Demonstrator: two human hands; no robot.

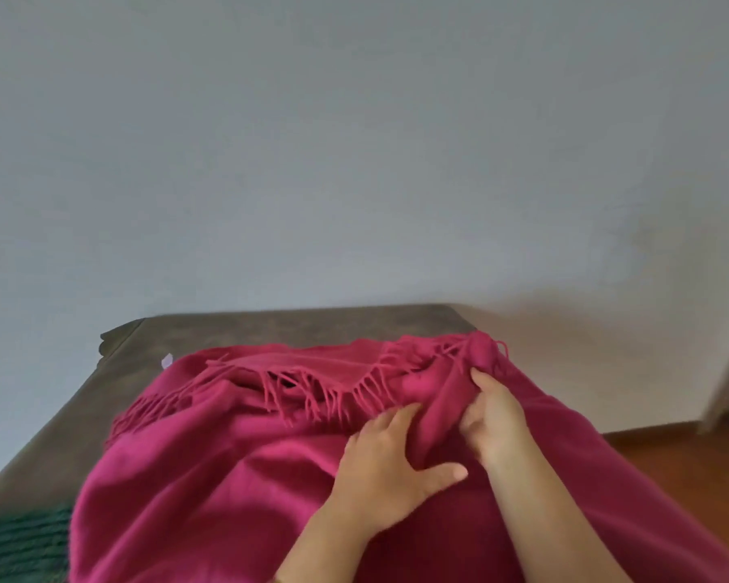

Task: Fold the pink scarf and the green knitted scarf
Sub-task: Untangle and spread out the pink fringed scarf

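- Two bare hands, both at about 5 o'clock, lie on one pink scarf (211, 490).
- The left hand (390, 469) lies flat on the cloth, fingers straight and spread, thumb out toward 3 o'clock — pressing, with nothing in its grasp.
- The right hand (495, 418), just beside it toward 1 o'clock, has its fingers curled into a raised ridge of the scarf and pinches it.
- The pink scarf covers most of the brown surface (245, 326); its long axis runs roughly from 6 o'clock, near the person, toward 12 o'clock, and its right side spills over the edge.
- One fringed end is folded back over the cloth, the tassels (312, 393) crossing from 9 to 3 o'clock and pointing back at the person.
- One green knitted scarf (22, 540) shows at 8 o'clock — only a corner, partly under the pink one; its direction cannot be told.
- One small white scrap (167, 361) lies at 10 o'clock beside the pink scarf.
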